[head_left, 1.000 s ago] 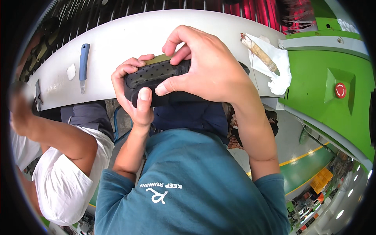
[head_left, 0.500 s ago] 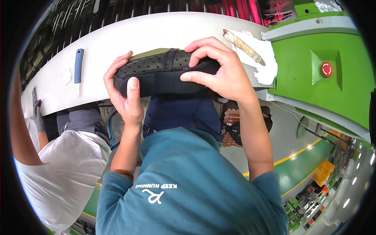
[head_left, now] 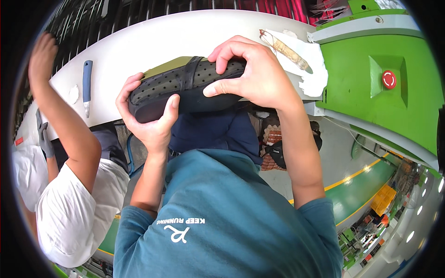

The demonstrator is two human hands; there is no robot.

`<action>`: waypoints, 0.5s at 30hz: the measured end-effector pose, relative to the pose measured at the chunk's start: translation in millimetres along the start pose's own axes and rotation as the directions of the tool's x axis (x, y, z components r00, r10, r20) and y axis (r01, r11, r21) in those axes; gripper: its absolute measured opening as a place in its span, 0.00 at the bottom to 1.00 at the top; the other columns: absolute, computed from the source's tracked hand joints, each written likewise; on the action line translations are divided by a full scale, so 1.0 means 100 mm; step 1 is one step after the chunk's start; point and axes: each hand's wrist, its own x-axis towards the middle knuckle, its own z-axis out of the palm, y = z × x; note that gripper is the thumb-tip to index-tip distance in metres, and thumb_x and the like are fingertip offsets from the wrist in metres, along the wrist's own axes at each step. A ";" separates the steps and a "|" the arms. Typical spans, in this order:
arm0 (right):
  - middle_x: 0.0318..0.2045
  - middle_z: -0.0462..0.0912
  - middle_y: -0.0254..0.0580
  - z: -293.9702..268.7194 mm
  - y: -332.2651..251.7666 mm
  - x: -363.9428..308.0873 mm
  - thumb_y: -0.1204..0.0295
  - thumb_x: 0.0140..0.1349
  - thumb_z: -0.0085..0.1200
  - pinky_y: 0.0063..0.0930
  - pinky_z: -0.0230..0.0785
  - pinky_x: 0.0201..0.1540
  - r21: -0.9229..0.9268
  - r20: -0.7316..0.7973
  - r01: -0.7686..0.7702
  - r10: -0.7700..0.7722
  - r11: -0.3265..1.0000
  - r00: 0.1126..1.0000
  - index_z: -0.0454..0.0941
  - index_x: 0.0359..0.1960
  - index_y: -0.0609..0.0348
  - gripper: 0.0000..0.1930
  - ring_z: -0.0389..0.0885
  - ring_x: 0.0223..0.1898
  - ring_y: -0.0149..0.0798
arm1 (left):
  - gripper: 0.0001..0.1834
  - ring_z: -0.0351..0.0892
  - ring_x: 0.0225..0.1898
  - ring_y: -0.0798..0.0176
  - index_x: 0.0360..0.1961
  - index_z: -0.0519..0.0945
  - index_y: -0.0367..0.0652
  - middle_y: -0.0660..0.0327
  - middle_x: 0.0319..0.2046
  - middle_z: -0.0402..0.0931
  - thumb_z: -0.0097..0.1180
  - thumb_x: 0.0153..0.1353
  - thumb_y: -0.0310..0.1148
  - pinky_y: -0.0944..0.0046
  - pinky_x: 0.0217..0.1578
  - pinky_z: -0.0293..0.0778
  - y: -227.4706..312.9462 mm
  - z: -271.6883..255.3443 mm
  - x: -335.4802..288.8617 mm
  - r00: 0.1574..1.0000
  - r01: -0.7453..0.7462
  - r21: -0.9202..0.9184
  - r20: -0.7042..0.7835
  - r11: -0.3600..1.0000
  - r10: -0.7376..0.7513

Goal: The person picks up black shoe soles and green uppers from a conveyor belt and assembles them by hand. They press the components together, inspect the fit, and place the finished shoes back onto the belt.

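Note:
A black shoe (head_left: 160, 90) with dotted sides and a dark band across it is held sideways between my two hands, above the near edge of the white table (head_left: 153, 39). A yellow-green surface, maybe a shoe last, shows along its far side. My left hand (head_left: 150, 129) grips the left end, thumb on the near face and fingers round the far side. At the right end, my right hand (head_left: 264, 76) is curled over the shoe, with its thumb on the near face and its fingers on the upper edge. The shoe's far side is hidden.
A blue-handled scraper-like tool (head_left: 87, 85) lies left, beside a whitish scrap (head_left: 73, 94). At right, a worn brush-like tool (head_left: 289, 53) rests on white sheeting (head_left: 315, 69). A green machine (head_left: 352, 111) with a red button (head_left: 389, 79) stands right. A co-worker's arm (head_left: 69, 116) reaches over the table's left.
Both my hands and the shoe have shifted slightly left, and the shoe has tilted, showing more of its dotted side. The co-worker's arm has swung into view over the table's left end.

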 end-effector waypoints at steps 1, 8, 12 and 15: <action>0.53 0.89 0.37 -0.02 0.07 0.01 0.71 0.51 0.85 0.34 0.77 0.67 0.138 0.026 -0.020 0.017 0.990 1.000 0.86 0.38 0.56 0.18 0.87 0.58 0.37 | 0.43 0.75 0.69 0.51 0.64 0.72 0.41 0.47 0.66 0.75 0.86 0.50 0.31 0.50 0.73 0.69 0.00 -0.01 -0.01 1.000 -0.004 0.001 -0.002 1.000 0.004; 0.52 0.89 0.36 -0.29 0.38 0.00 0.73 0.56 0.84 0.35 0.77 0.71 0.332 0.143 -0.146 0.103 0.932 0.984 0.88 0.52 0.58 0.23 0.87 0.58 0.35 | 0.43 0.74 0.70 0.51 0.64 0.73 0.42 0.48 0.66 0.76 0.86 0.49 0.30 0.48 0.74 0.68 -0.08 -0.03 0.00 0.999 -0.018 -0.008 0.030 1.000 0.018; 0.53 0.89 0.35 -0.30 0.46 0.04 0.74 0.59 0.82 0.33 0.79 0.69 0.444 0.240 -0.223 0.125 0.868 0.963 0.88 0.53 0.59 0.22 0.87 0.59 0.34 | 0.43 0.75 0.70 0.51 0.64 0.74 0.42 0.49 0.66 0.76 0.86 0.49 0.30 0.48 0.74 0.68 0.00 -0.08 0.02 1.000 -0.016 0.038 0.003 0.999 0.016; 0.54 0.89 0.36 -0.35 0.53 -0.03 0.76 0.62 0.80 0.32 0.80 0.68 0.443 0.165 -0.229 0.172 0.867 0.971 0.87 0.55 0.60 0.21 0.88 0.59 0.34 | 0.45 0.72 0.71 0.52 0.69 0.73 0.40 0.49 0.68 0.74 0.86 0.52 0.30 0.48 0.75 0.67 -0.03 0.08 0.24 0.998 0.061 -0.040 0.034 0.997 -0.059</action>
